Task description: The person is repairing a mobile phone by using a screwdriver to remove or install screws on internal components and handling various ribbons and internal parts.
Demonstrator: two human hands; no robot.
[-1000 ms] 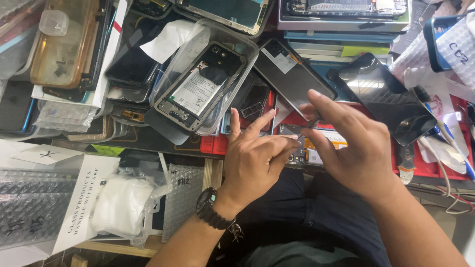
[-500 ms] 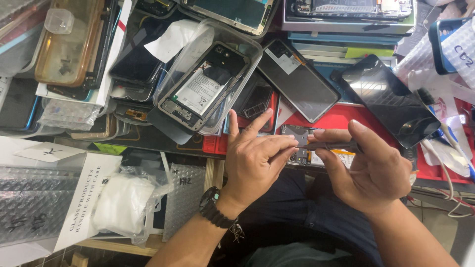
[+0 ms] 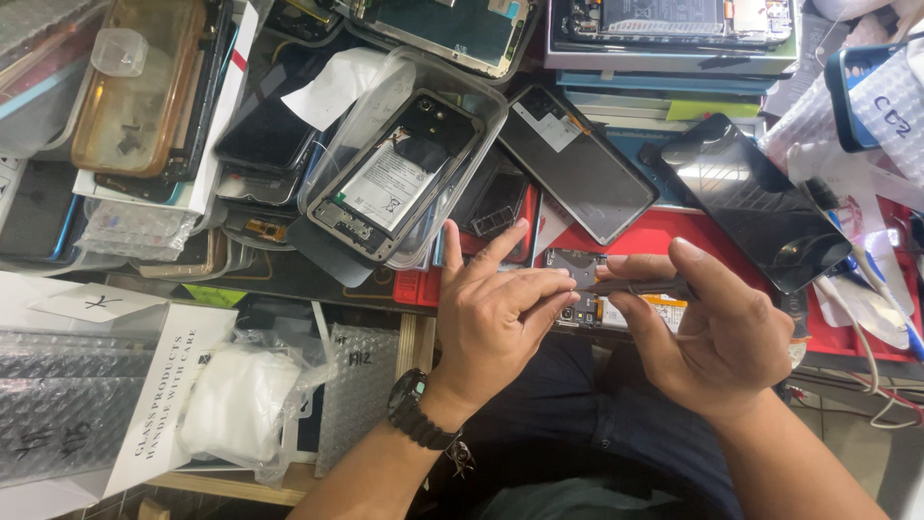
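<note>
Head view: left hand (image 3: 505, 313) fingers pinched on opened phone board (image 3: 576, 289), right hand (image 3: 717, 332) gripping slim dark tool (image 3: 640, 286) at 3 o'clock — slip risks gouging board.

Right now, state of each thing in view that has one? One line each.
left hand: fingertips pressed on the opened phone.
right hand: pinching a thin dark tool.
thin dark tool: held level, tip at the phone.
opened phone: back off, internals exposed, mostly hidden by hands.
phone in clear tray: back off, battery showing.
black phone: screen dark, lying flat.
</note>
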